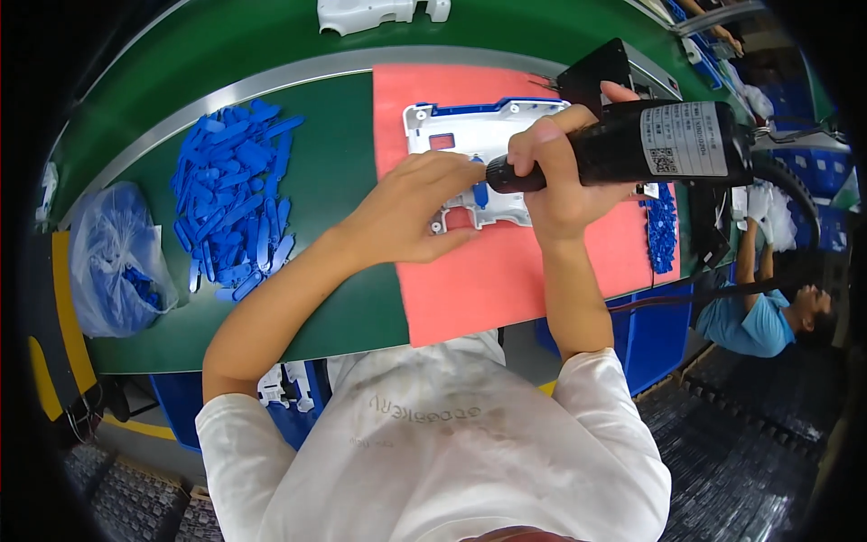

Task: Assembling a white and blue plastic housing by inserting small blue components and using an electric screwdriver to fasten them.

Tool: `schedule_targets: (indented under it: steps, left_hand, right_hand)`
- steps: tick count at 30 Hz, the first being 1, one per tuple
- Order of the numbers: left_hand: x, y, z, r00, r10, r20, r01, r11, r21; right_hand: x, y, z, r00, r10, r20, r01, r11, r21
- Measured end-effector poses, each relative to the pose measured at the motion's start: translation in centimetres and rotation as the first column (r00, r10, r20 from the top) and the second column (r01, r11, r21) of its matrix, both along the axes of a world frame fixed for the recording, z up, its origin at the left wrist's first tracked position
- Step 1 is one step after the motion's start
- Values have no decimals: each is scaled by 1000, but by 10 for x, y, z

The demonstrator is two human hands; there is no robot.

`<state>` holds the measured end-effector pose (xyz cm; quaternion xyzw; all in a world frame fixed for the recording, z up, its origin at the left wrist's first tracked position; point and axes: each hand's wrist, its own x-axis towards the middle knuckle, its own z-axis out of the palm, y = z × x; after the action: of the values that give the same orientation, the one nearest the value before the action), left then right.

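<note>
A white plastic housing (470,132) with a blue strip along its far edge lies on the pink mat (488,289). My left hand (417,200) holds its left side, fingers reaching across it and thumb low near the edge. Beside those fingertips a small blue plastic piece (480,192) sits in the housing. My right hand (562,176) is wrapped round a black electric screwdriver (614,149), held nearly level with its nose pointing left, close to my left fingertips. The bit's tip is hidden by my left fingers.
Loose blue plastic strips (235,190) are heaped on the green table at left, near a clear bag (117,262). Small blue parts (662,237) lie right of the mat. A black box (596,72) stands behind. Another person (754,316) works at far right.
</note>
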<state>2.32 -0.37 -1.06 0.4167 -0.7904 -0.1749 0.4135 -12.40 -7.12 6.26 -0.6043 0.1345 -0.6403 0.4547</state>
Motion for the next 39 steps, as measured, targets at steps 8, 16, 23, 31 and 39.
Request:
schedule_targets:
  steps: [8, 16, 23, 31, 39]
  left_hand:
    - [2, 3, -3, 1000, 4, -14, -4, 1000, 5]
    - [2, 3, -6, 1000, 16, -19, -15, 1000, 22]
    - [2, 2, -3, 998, 26, -60, -22, 997, 75]
    - [-1, 2, 3, 1000, 8, -23, -5, 991, 133]
    - [-1, 7, 1, 979, 22, 202, -13, 999, -44]
  right_hand:
    - [6, 1, -5, 1000, -18, -7, 18, 999, -27]
    - [-1, -3, -25, 971, -66, -228, 26, 985, -173]
    - [0, -3, -30, 958, -43, -284, -25, 972, -232]
    - [-3, -6, -30, 975, -91, -204, 49, 978, -202]
    - [-133, -36, 48, 885, -353, 303, 411, 899, -151]
